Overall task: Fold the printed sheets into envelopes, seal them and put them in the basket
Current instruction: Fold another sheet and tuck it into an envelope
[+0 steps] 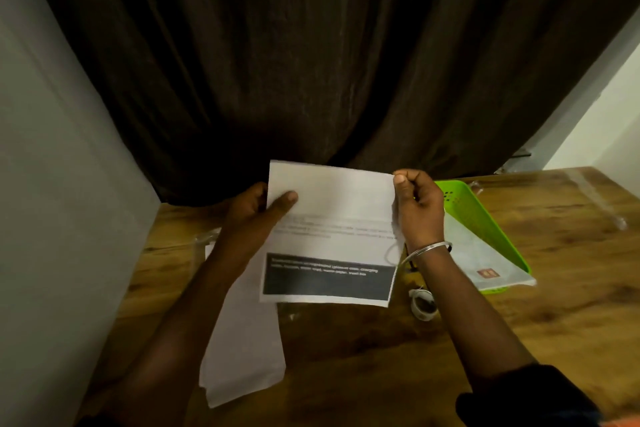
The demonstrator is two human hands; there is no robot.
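Paper is what both my hands have hold of: one printed sheet (332, 239), lifted off the table (519, 322) and facing me, with a blank white band on top down to a crease, a few lines of small text under it and a dark block near the bottom edge. My left hand (252, 208) grips the sheet's upper left edge, thumb (285, 199) laid across the front and the other fingers behind the paper, out of sight. My right hand (419, 208) pinches the upper right corner, thumb tip at the very corner, the rest of the fingers curled in beside the edge. So the sheet hangs between the two grips, most of it below my hands. To the right, just past my right wrist, stands one green basket (485, 218), tilted in my view; in it lies a flat white piece (481, 263) with a small red mark, and I cannot tell whether it is one or several stacked. On the table near my right forearm sits one roll of tape (423, 305). Under my left forearm lies a pile of plain white paper (246, 340); I cannot count its sheets. One metal bangle (427, 250) circles my right wrist, and a dark curtain (311, 62) hangs behind the table
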